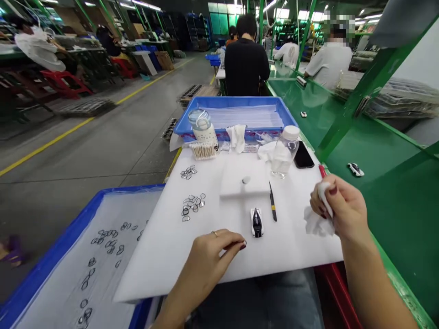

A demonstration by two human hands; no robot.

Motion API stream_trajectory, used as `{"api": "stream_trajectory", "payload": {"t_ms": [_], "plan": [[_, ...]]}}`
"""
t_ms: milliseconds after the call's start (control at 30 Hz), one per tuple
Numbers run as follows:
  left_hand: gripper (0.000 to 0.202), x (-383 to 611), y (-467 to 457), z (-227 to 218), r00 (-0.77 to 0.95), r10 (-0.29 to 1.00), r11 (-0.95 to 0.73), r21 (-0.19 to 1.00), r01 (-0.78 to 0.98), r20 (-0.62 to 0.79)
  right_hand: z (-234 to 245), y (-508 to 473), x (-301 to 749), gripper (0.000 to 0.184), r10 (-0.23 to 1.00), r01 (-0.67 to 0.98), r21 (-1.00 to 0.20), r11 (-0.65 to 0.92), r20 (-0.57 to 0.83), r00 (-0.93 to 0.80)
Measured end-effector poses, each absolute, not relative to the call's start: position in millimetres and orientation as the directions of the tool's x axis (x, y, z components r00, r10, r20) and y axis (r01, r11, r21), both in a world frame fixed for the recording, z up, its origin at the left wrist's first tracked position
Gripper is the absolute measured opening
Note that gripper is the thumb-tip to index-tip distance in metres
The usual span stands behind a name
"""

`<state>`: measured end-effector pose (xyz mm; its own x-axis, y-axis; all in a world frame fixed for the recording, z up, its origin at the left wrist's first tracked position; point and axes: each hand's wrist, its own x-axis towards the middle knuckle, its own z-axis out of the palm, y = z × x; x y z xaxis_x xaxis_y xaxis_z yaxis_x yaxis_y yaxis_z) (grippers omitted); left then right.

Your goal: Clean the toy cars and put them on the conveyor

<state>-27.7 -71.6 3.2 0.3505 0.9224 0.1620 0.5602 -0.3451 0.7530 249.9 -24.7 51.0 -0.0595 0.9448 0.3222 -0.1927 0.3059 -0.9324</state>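
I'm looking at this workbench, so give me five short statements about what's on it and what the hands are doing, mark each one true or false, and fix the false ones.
1. The right hand grips a crumpled white cloth. True.
2. The left hand lies flat with its fingers spread. False: its thumb and forefinger are pinched together; what is between them is too small to tell.
3. A white-and-black toy car lies on the white work surface. True.
4. The tweezers lie to the left of that car. False: they lie to its right.
5. The phone lies to the right of the clear bottle. True.
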Motion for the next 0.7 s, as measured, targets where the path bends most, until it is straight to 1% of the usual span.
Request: {"api": "stream_trajectory", "payload": {"t_ms": [67,133,200,267,333,400,533,600,700], "plan": [[0.016,-27.5,-73.2,-13.4,0.359,0.930,-0.325,0.632,0.704,0.079,23.0,-45.2,250.7,0.033,0.977,-0.197,-0.960,0.200,0.211,-0.039],[0.016,-27.4,-72.1,-22.1,0.355,0.935,-0.312,0.526,0.792,0.020,-2.0,-54.5,252.2,0.033,0.992,-0.239,-0.964,0.119,0.122,-0.001],[0.016,-26.2,-71.1,-23.7,0.349,0.937,-0.314,0.456,0.833,0.009,-20.5,-57.8,252.7,0.033,0.999,-0.274,-0.960,0.052,0.049,0.019],[0.018,-23.9,-71.8,-22.1,0.360,0.933,-0.334,0.410,0.849,0.013,-32.6,-59.4,252.1,0.035,1.000,-0.293,-0.956,-0.004,-0.010,0.019],[0.018,-21.5,-74.0,-20.1,0.370,0.929,-0.347,0.374,0.860,0.010,-39.8,-60.9,251.0,0.038,0.999,-0.316,-0.948,-0.039,-0.045,0.010],[0.016,-19.6,-76.1,-18.8,0.368,0.930,-0.347,0.339,0.874,0.002,-44.0,-62.5,250.2,0.039,0.999,-0.347,-0.937,-0.043,-0.044,-0.005],[0.016,-18.5,-78.2,-17.6,0.382,0.924,-0.366,0.275,0.889,-0.006,-47.5,-64.2,250.1,0.029,0.999,-0.337,-0.941,-0.023,-0.035,0.029],[0.018,-20.1,-79.0,-18.4,0.397,0.917,-0.390,0.270,0.880,0.030,-47.7,-64.2,250.1,0.027,0.996,-0.314,-0.948,-0.044,-0.067,0.065],[0.019,-25.8,-80.9,-22.9,0.394,0.909,-0.416,0.306,0.856,0.135,-46.9,-63.7,249.5,0.028,0.987,-0.308,-0.948,-0.081,-0.118,0.105]]}}
